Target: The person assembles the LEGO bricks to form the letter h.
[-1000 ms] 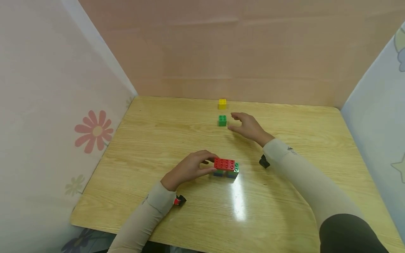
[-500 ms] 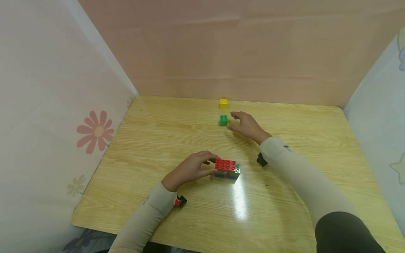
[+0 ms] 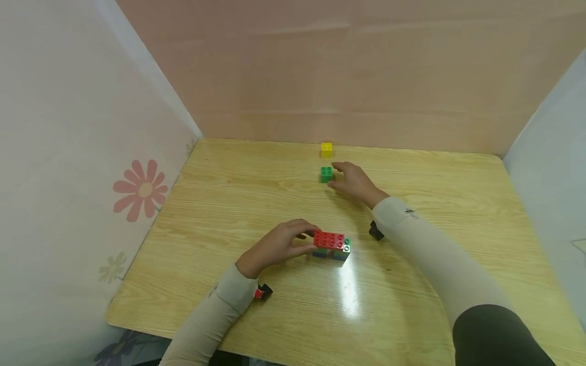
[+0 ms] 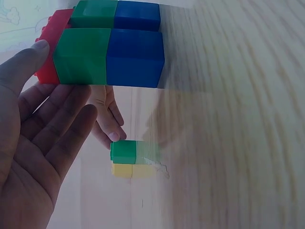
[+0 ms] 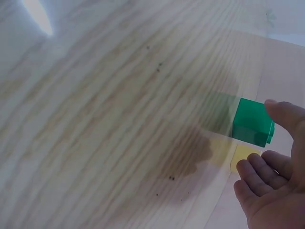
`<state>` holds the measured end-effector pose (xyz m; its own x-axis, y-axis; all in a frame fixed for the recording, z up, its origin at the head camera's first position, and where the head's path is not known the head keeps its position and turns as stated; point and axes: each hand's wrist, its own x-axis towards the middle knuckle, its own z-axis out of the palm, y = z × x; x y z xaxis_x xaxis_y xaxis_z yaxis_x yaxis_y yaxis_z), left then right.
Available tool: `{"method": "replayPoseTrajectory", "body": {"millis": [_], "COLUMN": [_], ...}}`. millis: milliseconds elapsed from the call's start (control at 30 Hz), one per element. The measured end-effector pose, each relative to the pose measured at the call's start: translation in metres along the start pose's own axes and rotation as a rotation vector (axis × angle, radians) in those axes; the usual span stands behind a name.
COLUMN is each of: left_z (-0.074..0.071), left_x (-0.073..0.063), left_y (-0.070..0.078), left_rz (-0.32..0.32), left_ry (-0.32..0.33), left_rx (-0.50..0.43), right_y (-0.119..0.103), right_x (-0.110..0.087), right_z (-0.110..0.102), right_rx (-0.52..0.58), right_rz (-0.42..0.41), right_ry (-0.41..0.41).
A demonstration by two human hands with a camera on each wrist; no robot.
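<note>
Red and eight-studded, the long toy brick (image 3: 328, 240) is bridging two green-over-blue stacks (image 4: 109, 58) around the middle of the wooden table (image 3: 206, 203), and the left hand (image 3: 279, 244) is pinching its left end between thumb and fingers! Up towards the far edge, the right hand (image 3: 357, 184) is keeping a wide grip, thumb and fingers parting at the right side of a small green brick (image 3: 326, 174) (the views aren't settling whether the thumb is touching). Behind that, close to the far edge, a yellow brick (image 3: 326, 150) is sitting, while the pale left sleeve (image 3: 212, 315) is crossing the near edge.
</note>
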<state>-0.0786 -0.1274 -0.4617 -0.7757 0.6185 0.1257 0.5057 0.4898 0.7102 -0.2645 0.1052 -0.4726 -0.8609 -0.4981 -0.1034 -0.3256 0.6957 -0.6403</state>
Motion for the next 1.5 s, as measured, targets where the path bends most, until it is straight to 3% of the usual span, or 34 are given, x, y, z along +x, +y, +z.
{"method": "replayPoseTrajectory", "body": {"millis": [333, 833, 1100, 1500], "left_z": [0.002, 0.003, 0.005, 0.005], "left_x": [-0.002, -0.001, 0.003, 0.002], "left_y": [0.001, 0.002, 0.000, -0.002], "left_rz": [-0.009, -0.009, -0.005, -0.002], "left_ry": [0.006, 0.009, 0.003, 0.010], "left_rx": [0.001, 0.024, 0.009, 0.015], "right_y": [-0.001, -0.003, 0.008, 0.006], "right_x": [0.003, 0.005, 0.004, 0.005], "right_z": [0.007, 0.013, 0.014, 0.016], "right_rx": [-0.037, -0.045, -0.048, -0.042], "right_rz": [-0.002, -0.012, -0.025, -0.037], "right_ry": [-0.023, 0.008, 0.045, 0.037]}}
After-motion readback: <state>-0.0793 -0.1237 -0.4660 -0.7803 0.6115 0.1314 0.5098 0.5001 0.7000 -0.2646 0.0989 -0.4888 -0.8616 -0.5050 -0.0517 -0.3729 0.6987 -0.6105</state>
